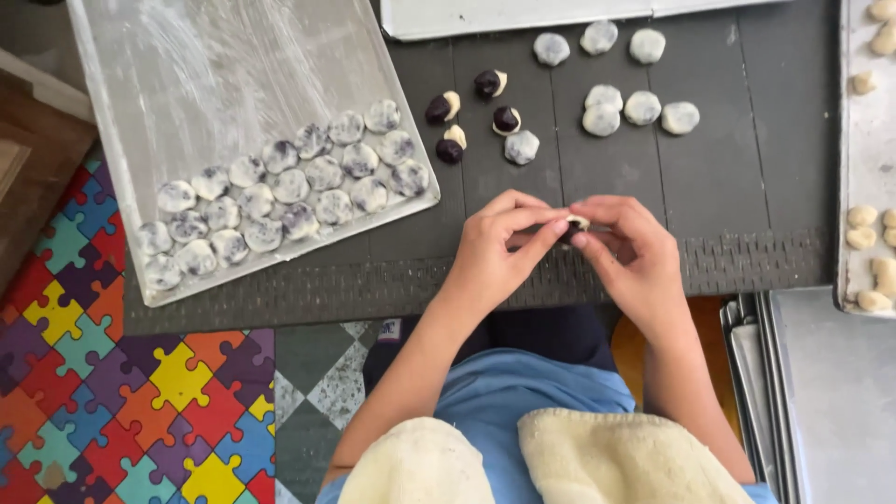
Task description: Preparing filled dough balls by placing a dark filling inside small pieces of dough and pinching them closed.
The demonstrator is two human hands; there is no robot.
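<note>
My left hand (493,250) and my right hand (635,250) meet over the near edge of the dark mat (728,187). Both pinch one small dough piece (576,222), pale outside with dark filling showing between the fingertips. Beyond the hands lie three open pieces with dark filling (442,107) beside a pale cap, and several closed pale balls (641,107) further right. To the left, a floured metal tray (187,56) holds several rows of finished marbled balls (291,185).
A second tray (863,168) at the right edge carries small plain dough lumps. Another tray edge (485,19) lies at the top. Stacked metal trays (821,401) sit at the lower right. Coloured puzzle floor mats (112,392) cover the lower left.
</note>
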